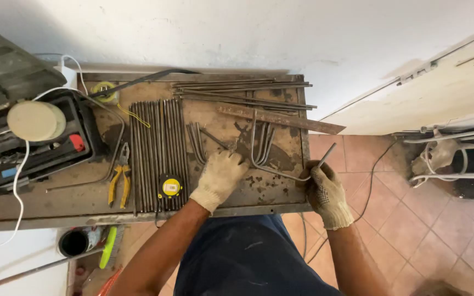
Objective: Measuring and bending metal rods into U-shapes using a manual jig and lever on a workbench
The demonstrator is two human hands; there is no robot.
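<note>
Left hand (219,176), gloved, presses closed on a small bending tool (231,147) on the rusty counter (281,194). Right hand (325,189) grips the free end of a bent steel rod (281,174) at the counter's right edge. Straight rods (157,145), tape measure (170,186) and pliers (120,178) lie left. Risk: the rod could spring out or pinch fingers if the left-hand hold slips.
</note>
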